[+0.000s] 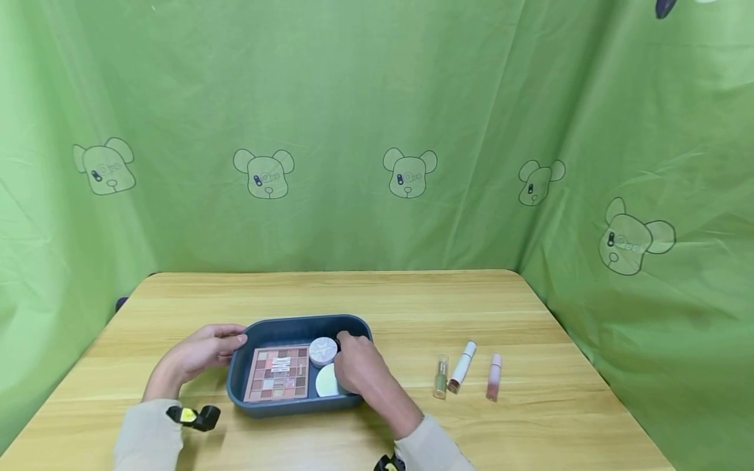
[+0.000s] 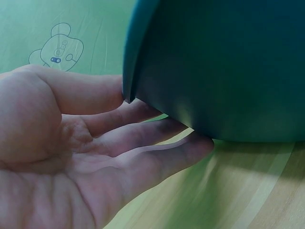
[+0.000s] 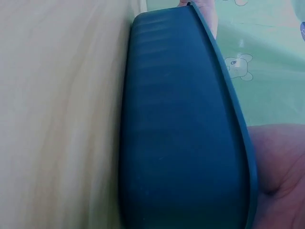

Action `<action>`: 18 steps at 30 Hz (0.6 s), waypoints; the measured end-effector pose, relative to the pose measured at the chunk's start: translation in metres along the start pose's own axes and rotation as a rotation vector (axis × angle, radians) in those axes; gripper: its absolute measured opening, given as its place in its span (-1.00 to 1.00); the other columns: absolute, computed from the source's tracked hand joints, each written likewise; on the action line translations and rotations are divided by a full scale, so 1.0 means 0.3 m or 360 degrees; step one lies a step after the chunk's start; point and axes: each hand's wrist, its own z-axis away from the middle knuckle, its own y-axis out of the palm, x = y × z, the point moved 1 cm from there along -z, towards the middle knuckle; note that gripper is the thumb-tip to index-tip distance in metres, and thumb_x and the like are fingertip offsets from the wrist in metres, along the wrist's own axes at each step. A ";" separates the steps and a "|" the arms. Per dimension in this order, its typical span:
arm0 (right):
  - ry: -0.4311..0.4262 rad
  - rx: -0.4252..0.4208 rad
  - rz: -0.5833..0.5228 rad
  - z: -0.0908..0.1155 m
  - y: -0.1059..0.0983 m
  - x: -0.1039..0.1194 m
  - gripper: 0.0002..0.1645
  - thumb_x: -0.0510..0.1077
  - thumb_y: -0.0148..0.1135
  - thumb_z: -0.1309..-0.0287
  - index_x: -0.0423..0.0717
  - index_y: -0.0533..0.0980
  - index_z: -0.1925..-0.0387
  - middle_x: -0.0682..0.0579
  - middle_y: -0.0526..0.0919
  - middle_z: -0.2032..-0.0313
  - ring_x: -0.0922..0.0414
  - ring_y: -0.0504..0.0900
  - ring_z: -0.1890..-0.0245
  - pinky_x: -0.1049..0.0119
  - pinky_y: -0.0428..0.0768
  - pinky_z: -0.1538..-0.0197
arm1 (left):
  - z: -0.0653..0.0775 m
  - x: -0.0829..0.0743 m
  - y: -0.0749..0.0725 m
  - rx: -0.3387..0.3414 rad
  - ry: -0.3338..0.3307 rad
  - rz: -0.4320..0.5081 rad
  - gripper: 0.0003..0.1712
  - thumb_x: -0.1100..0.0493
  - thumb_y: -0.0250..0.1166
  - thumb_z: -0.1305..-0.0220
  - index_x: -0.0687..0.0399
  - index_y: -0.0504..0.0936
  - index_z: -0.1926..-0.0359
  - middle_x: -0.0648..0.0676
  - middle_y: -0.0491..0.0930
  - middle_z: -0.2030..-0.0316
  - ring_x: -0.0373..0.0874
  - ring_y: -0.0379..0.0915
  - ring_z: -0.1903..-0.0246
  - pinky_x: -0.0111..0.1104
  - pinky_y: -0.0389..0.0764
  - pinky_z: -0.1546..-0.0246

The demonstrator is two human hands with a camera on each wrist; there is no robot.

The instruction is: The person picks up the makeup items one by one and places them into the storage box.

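Note:
A dark blue tray [image 1: 303, 409] sits on the table. In it lie an eyeshadow palette [image 1: 278, 374], a round white case with a star pattern [image 1: 323, 351] and a pale round compact [image 1: 327, 381]. My left hand [image 1: 203, 353] touches the tray's left end; in the left wrist view its thumb meets the rim and its nearly straight fingers lie against the outer wall. Over the tray's right end, my right hand [image 1: 360, 363] reaches in with curled fingers, holding a small dark object [image 1: 339, 342] mostly hidden by the hand. The right wrist view shows chiefly the tray's outer wall [image 3: 181, 119].
To the right of the tray lie a greenish clear tube [image 1: 440, 377], a white-capped lip gloss tube [image 1: 462, 367] and a pink lip gloss tube [image 1: 493, 377]. Green curtains [image 1: 336, 229] with bear drawings hang behind and beside the wooden table [image 1: 412, 294].

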 end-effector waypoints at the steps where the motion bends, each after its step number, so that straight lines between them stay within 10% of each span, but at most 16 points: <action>1: -0.0002 0.0000 -0.0038 0.000 -0.004 -0.001 -0.55 -0.23 0.12 -0.39 -0.30 0.49 -0.24 -0.25 0.64 -0.16 -0.08 0.67 -0.10 0.00 0.67 -0.20 | 0.000 0.000 0.000 0.0002 0.0001 0.0000 -0.36 0.19 0.08 -0.52 0.65 0.21 -0.36 0.52 0.49 -0.21 0.25 0.54 -0.19 -0.03 0.62 -0.23; 5: -0.0035 -0.0033 -0.0163 0.003 -0.025 -0.007 -0.54 -0.21 0.10 -0.41 -0.30 0.49 -0.25 -0.25 0.67 -0.11 -0.09 0.68 -0.09 -0.04 0.66 -0.20 | -0.002 -0.003 0.000 0.0010 0.0003 -0.0006 -0.36 0.18 0.08 -0.53 0.65 0.20 -0.36 0.52 0.48 -0.22 0.27 0.52 -0.20 -0.03 0.61 -0.24; 11: -0.0097 -0.0128 -0.0277 0.001 -0.065 -0.019 -0.55 -0.17 0.09 -0.41 -0.28 0.51 -0.24 0.05 0.63 0.42 0.19 0.55 0.44 0.22 0.65 0.19 | -0.002 -0.004 -0.001 0.0014 0.0005 -0.0016 -0.36 0.19 0.07 -0.53 0.66 0.20 -0.36 0.53 0.47 -0.23 0.28 0.51 -0.21 -0.03 0.61 -0.24; 18: -0.0073 -0.0195 -0.0379 0.002 -0.110 -0.038 -0.57 -0.15 0.09 -0.43 -0.23 0.53 -0.22 0.02 0.70 0.26 0.23 0.55 0.44 0.29 0.64 0.26 | 0.000 -0.003 0.000 0.0004 0.0000 -0.0014 -0.38 0.20 0.07 -0.53 0.65 0.21 -0.36 0.53 0.47 -0.22 0.28 0.51 -0.21 -0.03 0.62 -0.23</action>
